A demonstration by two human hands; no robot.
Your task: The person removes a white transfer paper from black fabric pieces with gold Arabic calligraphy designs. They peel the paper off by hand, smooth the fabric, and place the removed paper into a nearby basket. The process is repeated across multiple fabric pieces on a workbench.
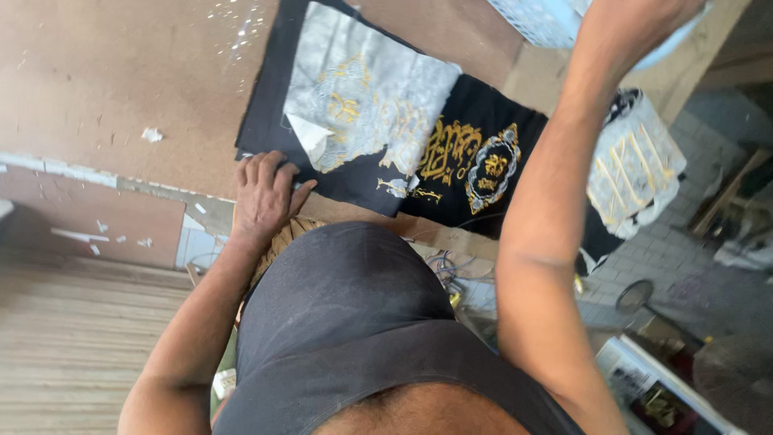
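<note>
Left hand (262,193) flat, fingers together, pressing the near edge of the black cloth (270,113) at its 7 o'clock corner. Cloth lies on the brown desk (105,72), gold embroidery (467,157) at centre. Grey sheet (362,97) with gold marks lies on top of the cloth, toward 11 o'clock. Right hand (636,24) raised at 1 o'clock, mostly cut off by the frame; can't tell whether it grips anything. White gold-patterned piece (636,165) hangs off the desk edge at 3 o'clock.
</note>
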